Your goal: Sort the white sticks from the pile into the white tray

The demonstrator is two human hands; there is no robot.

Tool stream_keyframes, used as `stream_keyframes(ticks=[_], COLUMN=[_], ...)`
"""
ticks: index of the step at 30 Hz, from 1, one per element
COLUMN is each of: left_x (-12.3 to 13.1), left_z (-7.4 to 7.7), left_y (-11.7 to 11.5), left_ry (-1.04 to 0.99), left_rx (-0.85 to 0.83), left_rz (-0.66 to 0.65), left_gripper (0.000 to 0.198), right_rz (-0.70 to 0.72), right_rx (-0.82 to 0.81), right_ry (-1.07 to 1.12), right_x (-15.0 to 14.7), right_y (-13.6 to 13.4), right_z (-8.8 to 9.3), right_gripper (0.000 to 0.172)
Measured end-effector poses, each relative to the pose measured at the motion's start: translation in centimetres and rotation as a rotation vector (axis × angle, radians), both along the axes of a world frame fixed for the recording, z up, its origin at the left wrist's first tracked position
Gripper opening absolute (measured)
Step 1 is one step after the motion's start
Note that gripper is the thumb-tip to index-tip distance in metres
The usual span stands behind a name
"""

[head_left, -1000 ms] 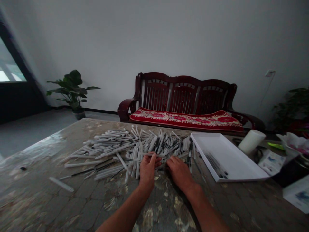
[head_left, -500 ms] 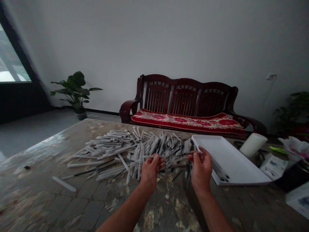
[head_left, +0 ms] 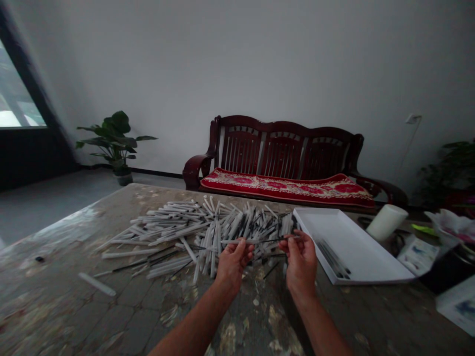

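Observation:
My left hand [head_left: 234, 259] pinches a whitish, translucent pen barrel [head_left: 230, 242], held level above the near side of the pile. To its right, my right hand [head_left: 301, 254] grips a thin dark pen refill [head_left: 272, 241] between thumb and fingers. The refill's left end reaches the barrel near my left fingers; whether it sits inside the barrel is too small to tell. Behind both hands spreads a heap of pale barrels and dark refills [head_left: 178, 225]. A white open box [head_left: 365, 247] stands right of my right hand, with several slim dark pens [head_left: 332, 257] along its left side.
A single pale barrel [head_left: 97, 285] and a small black piece [head_left: 39, 259] lie at the left of the table [head_left: 122, 321]. Right of the box are a white roll [head_left: 388, 222] and small printed boxes [head_left: 418, 253]. A wooden bench [head_left: 282, 148] stands behind.
My right hand has moved left, closer to my left hand, bringing the refill to the barrel. The left hand has stayed nearly in place. The view has shifted slightly.

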State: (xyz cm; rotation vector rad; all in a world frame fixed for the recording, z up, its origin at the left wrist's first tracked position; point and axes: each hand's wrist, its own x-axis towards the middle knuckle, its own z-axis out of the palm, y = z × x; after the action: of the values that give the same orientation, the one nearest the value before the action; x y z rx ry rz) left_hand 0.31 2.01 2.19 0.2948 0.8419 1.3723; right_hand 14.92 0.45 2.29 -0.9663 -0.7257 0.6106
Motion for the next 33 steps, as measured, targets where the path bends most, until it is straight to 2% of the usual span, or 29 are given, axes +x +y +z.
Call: stream_keyframes(ticks=[7,13,16,23,26,28,31,33], left_x=[-0.5,-0.4,-0.3,-0.1,0.2,0.2,-0.1,-0.3], left_z=[0.2,-0.1,-0.2,-0.1,-0.2,-0.3,-0.3,-0.3], left_y=[0.4,0.2,0.1,0.0,-0.2,-0.3,-0.1,0.1], left_ry=[-0.011,0.06,0.098,0.113,0.097,0.067,0.021,0.005], left_rx=[-0.01,0.028,0.054,0.022,0.022,0.025,0.008,-0.009], left_rz=[0.011,-0.018,-0.029,-0.054,-0.079,-0.097,-0.086,-0.058], left_gripper=[0.012,0.011,0.014,0.017,0.016,0.014,0.011,0.011], right_rz=[0.013,-0.02,-0.055,-0.017,0.024,0.091,0.188,0.175], right_rx=[-0.036,-0.085,-0.102,-0.098,-0.131,-0.135,-0.095,-0.124], right_ry=[0.049,0.144,0.135,0.066,-0.09,-0.321,-0.715,-0.879], right_x=[-0.8,-0.5,0.0,-0.6,-1.6,-2.2,-2.0,-1.2], right_y=[-0.3,-0.2,-0.2,-0.3,-0.7,-1.0,-1.2,-1.1], right_z=[-0.1,-0.3,-0.6,-0.8,-1.2,-1.5,-1.8,-1.7], right_gripper=[0.037,0.04,0.04,0.039,0.032,0.028,0.037,0.045])
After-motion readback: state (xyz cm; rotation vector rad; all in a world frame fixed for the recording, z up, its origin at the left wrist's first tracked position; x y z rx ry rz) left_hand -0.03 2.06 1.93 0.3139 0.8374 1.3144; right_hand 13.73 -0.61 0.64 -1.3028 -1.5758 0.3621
